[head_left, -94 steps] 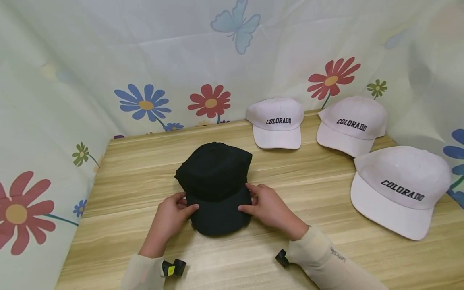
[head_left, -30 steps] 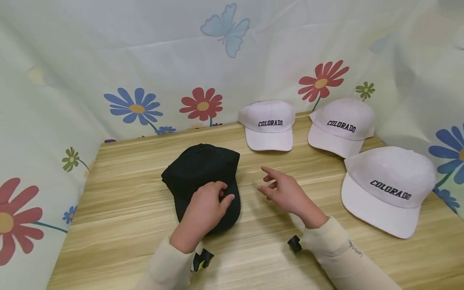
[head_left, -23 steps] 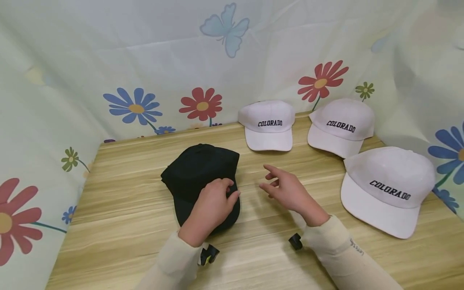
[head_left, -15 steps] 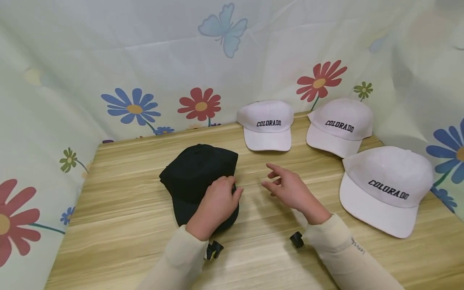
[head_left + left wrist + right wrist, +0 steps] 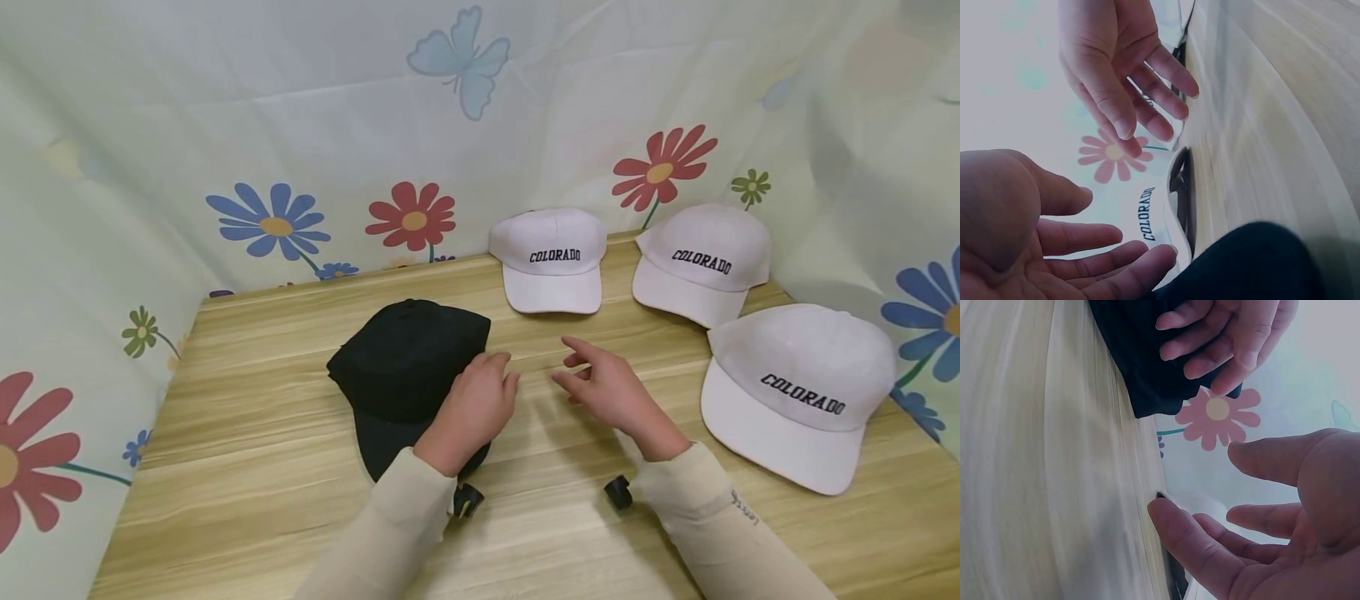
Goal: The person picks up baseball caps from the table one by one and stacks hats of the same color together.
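Flower-printed cloth [image 5: 315, 125] backs the wood-grain table [image 5: 240, 433]; black cap [image 5: 405, 358] rests there.

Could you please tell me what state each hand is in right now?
Left hand: open, holding nothing, near the black cap.
Right hand: open, holding nothing.

Wood-grain table [image 5: 240, 417] bearing black cap [image 5: 405, 358], three white "COLORADO" caps [image 5: 813, 358].

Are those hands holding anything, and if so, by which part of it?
Nothing is held: the left hand, near the black cap, and the right hand, above the table, are both empty.
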The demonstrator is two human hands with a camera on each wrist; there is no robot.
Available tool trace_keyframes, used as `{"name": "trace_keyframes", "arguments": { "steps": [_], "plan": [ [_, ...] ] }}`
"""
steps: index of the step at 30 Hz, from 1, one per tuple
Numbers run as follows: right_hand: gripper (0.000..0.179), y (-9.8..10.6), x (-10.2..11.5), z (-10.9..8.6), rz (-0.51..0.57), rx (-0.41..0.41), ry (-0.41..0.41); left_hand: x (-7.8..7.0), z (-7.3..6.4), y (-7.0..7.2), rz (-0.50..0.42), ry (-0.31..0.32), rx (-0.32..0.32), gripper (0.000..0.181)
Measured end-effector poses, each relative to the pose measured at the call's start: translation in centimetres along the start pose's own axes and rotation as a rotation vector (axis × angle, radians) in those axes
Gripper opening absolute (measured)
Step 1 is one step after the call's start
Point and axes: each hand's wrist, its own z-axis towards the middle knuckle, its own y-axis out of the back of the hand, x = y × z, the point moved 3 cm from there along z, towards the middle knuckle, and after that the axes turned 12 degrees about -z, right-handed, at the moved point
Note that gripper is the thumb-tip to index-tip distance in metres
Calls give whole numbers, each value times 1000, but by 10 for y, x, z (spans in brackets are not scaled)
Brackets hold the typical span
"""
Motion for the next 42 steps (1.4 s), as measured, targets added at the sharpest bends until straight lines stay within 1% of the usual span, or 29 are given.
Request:
{"name": "trace_keyframes", "arguments": {
  "steps": [3,8,12,16,20,25,31,38,42],
  "plan": [
    [63,2,-3,2,-7,-6,-1,-2,6,-3,-5,26,12,42],
    [63,6,-8,7,-12,-28,-6,-5,18,-7,18,64,31,43],
    [63,11,-12,10,-6,-42,-11,-8,27,-11,20,87,33,44],
    [63,16,-14,13,14,-47,-23,-12,36,-14,4,100,32,47],
    [64,20,-17,18,25,-52,-33,-14,45,-17,-34,121,29,53],
    [63,23,-22,23,-7,-72,-36,-16,55,-21,-58,132,22,59],
    [62,25,-28,31,-68,-104,-48,-13,66,-28,-66,169,11,63],
    [63,27,-36,40,-61,-107,-80,-9,77,-32,-107,224,-2,70],
    [63,28,-40,45,-60,-106,-104,-8,83,-33,-127,241,-6,72]
  ]
}}
